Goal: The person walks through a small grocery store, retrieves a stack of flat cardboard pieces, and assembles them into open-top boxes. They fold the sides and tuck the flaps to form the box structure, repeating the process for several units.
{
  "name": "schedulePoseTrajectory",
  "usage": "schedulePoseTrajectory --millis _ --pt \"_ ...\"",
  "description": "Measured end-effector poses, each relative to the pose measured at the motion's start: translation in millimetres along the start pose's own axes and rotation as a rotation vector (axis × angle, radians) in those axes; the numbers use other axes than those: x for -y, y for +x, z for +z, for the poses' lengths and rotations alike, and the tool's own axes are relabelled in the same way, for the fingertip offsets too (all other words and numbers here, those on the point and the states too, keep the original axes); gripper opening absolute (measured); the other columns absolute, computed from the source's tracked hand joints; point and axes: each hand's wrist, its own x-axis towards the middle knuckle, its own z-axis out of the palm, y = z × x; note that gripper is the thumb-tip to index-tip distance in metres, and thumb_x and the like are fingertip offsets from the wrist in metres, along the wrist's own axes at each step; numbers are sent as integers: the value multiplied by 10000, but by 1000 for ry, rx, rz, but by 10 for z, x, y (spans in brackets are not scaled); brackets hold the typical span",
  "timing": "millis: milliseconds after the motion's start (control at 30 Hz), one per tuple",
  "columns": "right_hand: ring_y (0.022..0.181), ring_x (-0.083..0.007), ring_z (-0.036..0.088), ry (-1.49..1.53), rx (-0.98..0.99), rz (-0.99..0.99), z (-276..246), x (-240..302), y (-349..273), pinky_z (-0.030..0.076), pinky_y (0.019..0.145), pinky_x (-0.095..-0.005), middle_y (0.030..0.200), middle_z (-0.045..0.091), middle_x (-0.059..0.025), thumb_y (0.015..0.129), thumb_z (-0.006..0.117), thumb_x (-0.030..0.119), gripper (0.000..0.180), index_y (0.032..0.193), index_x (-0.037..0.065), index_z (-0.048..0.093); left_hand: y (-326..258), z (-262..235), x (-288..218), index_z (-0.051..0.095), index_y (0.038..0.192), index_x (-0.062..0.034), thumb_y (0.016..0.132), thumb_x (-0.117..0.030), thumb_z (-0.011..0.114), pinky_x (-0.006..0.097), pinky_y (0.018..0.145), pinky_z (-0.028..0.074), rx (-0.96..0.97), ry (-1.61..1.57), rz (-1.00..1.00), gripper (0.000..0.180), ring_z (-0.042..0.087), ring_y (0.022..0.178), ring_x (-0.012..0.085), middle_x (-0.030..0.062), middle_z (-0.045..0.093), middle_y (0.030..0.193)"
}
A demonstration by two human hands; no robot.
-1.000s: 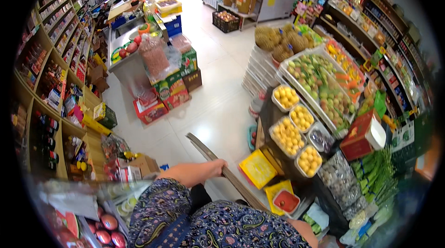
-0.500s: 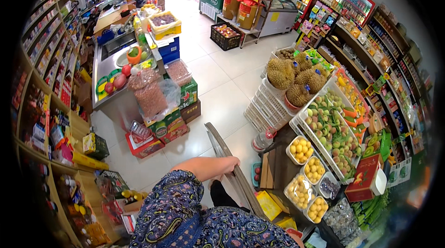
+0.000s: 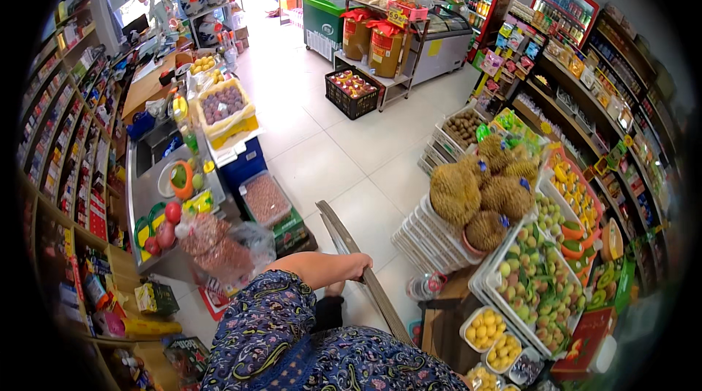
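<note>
One hand point(image 3: 358, 267), the left, clamps the boards point(image 3: 383, 302), which could knock the crates point(image 3: 430, 236) if swung rightward; the right hand is unseen.

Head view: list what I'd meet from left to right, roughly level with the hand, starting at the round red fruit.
Round red fruit → bag of reddish kernels → left hand gripping a long flat piece → stacked white baskets → red-and-green fruit.
</note>
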Motion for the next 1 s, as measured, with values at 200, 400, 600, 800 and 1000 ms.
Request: schedulePoseTrajectory --millis 200,400,600,800,1000 --pt "927 -359 640 -64 22 -32 -1084 897 1415 485 793 -423 978 662 -193 889 501 201 372 1246 118 568 1833 -486 -1236 508 925 -51 696 -58 563 565 536 546 -26 -46 54 236 614 626 347 139 564 770" --pt "921 -356 640 -3 -19 100 -1887 1411 2145 484 786 -423 972 662 -191 890 500 203 376 1251 121 565 1634 -441 -2918 531 895 -61 677 -42 552 555 471 545 32 35 -37 220 610 529 329 129 561 698" --pt "916 -354 641 55 -23 114 -2502 1873 3093 484 779 -424 966 662 -188 891 500 204 379 1256 124 562 2149 -1057 -4400 530 865 -45 695 -59 559 527 508 540 78 -91 -20 173 617 594 320 129 591 780" --pt "910 -351 642 61 -5 50 -3171 2227 4250 484 772 -424 960 662 -186 892 499 206 383 1261 128 559 2577 -2070 -5657 555 945 -31 713 -62 561 562 568 558 118 -233 0 235 659 668 348 147 639 817" --pt "904 -348 643 3 -21 -56 -3943 2937 5267 483 765 -424 954 662 -183 892 498 208 386 1267 131 556 2666 -3054 -6970 556 981 -69 693 -69 590 558 583 530 -113 -331 100 290 634 715 325 141 627 902"
